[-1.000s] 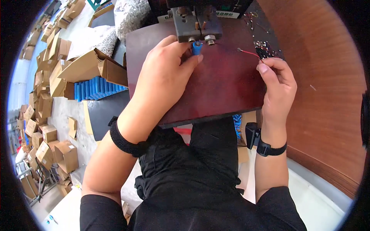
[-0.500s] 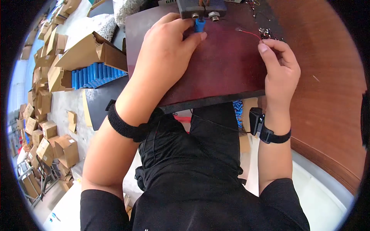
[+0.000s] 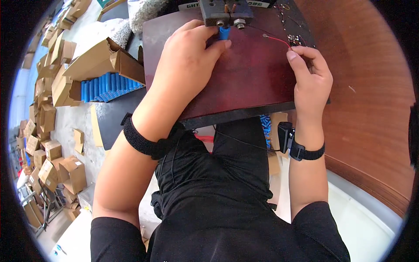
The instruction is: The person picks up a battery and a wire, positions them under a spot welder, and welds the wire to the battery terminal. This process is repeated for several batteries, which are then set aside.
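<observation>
My left hand [image 3: 192,54] is closed on a blue cylindrical battery cell [image 3: 224,33], held upright between thumb and fingers. The cell stands under the dark head of a spot welder [image 3: 227,15], whose copper-coloured pins point down above it; the exact contact is hidden. Over on the right, my right hand [image 3: 312,72] pinches a thin red wire [image 3: 280,40] between thumb and forefinger. At the wire's far end is a small metal tab [image 3: 265,36], above the dark red board [image 3: 248,74] and apart from the cell.
Small metal parts with wires [image 3: 297,40] lie beyond my right hand. An open cardboard box of blue cells [image 3: 104,48] stands left of the board. More blue cells [image 3: 265,126] show below its front edge. A brown wooden surface [image 3: 366,122] lies to the right.
My right hand has moved slightly left with the red wire, bringing the tab a little nearer the welder. My left hand keeps its hold on the cell. The whole view has shifted slightly.
</observation>
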Available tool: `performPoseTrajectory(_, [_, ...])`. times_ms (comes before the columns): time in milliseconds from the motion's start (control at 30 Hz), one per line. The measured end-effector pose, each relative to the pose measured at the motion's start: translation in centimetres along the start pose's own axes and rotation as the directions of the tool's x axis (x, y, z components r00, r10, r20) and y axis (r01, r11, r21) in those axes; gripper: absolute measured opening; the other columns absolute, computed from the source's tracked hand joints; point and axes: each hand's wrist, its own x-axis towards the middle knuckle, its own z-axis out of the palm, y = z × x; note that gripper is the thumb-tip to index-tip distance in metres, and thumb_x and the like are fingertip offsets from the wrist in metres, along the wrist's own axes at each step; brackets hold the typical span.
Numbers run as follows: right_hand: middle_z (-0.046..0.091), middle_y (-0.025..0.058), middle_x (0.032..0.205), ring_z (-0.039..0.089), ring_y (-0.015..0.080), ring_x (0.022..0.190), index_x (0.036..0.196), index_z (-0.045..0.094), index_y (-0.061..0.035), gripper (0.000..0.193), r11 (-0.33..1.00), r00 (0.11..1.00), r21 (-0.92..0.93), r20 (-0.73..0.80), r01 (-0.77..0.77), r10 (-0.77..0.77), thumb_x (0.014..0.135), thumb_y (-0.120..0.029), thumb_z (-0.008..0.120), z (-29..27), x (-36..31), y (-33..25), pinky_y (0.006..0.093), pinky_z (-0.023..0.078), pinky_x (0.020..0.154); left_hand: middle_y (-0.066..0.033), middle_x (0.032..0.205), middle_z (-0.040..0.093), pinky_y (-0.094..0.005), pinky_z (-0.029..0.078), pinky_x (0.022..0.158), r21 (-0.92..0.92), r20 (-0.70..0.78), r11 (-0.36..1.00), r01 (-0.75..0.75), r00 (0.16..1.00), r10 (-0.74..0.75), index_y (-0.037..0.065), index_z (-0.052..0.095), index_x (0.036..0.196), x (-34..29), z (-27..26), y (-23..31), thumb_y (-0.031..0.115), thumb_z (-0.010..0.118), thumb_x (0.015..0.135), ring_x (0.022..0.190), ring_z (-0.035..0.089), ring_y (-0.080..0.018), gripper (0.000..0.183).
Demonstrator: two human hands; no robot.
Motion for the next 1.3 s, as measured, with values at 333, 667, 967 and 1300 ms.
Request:
performPoseTrajectory(333, [0.068, 0.0003, 0.096, 0.059, 0.0064, 0.089, 0.103, 0.07, 0.0002, 0.011, 0.993, 0.996, -0.092, -0.038, 0.073, -0.077, 0.094, -0.006, 0.069, 0.1, -0.3, -0.1, 0.0207, 0.045, 0.081, -0.0215, 0.096, 0.066, -0.0481, 0.051, 0.083, -0.014, -0.008, 1.0, -0.02, 1.0, 0.019, -0.003, 0.072, 0.101, 0.1, 0.1, 0.1, 0.021, 0.072, 0.085, 0.092, 0.063, -0.0427, 0.029])
performPoseTrajectory(667, [0.071, 0.0063, 0.094, 0.065, 0.0163, 0.09, 0.097, 0.071, -0.0029, 0.012, 0.977, 0.985, -0.122, -0.003, 0.173, -0.174, 0.09, -0.013, 0.072, -0.2, 0.0, -0.3, 0.0278, 0.048, 0.082, -0.0216, 0.095, 0.068, -0.0487, 0.051, 0.084, 0.011, -0.043, 0.998, -0.054, 0.998, 0.054, -0.003, 0.07, 0.1, -0.5, 0.0, 0.1, 0.019, 0.07, 0.085, 0.093, 0.064, -0.0434, 0.027])
performPoseTrajectory(967, [0.068, 0.0043, 0.097, 0.061, 0.0093, 0.09, 0.105, 0.069, 0.0013, 0.012, 0.991, 0.99, -0.001, -0.015, 0.137, -0.137, 0.095, -0.004, 0.067, -0.1, 0.0, 0.6, 0.022, 0.048, 0.082, -0.0226, 0.094, 0.066, -0.0489, 0.051, 0.08, 0.037, -0.069, 0.999, -0.015, 0.997, 0.017, -0.001, 0.07, 0.099, -0.2, 0.1, 0.1, 0.017, 0.071, 0.083, 0.092, 0.063, -0.0447, 0.024])
performPoseTrajectory(1300, [0.07, 0.009, 0.096, 0.065, 0.0139, 0.089, 0.109, 0.066, 0.005, 0.016, 0.968, 0.998, 0.248, -0.039, 0.047, -0.039, 0.095, -0.004, 0.066, -0.4, -0.4, 0.6, 0.0262, 0.05, 0.085, -0.0225, 0.096, 0.066, -0.0488, 0.051, 0.08, 0.021, -0.041, 1.0, -0.001, 0.999, 0.002, -0.001, 0.071, 0.102, -0.2, -0.1, 0.3, 0.018, 0.071, 0.083, 0.092, 0.063, -0.044, 0.027])
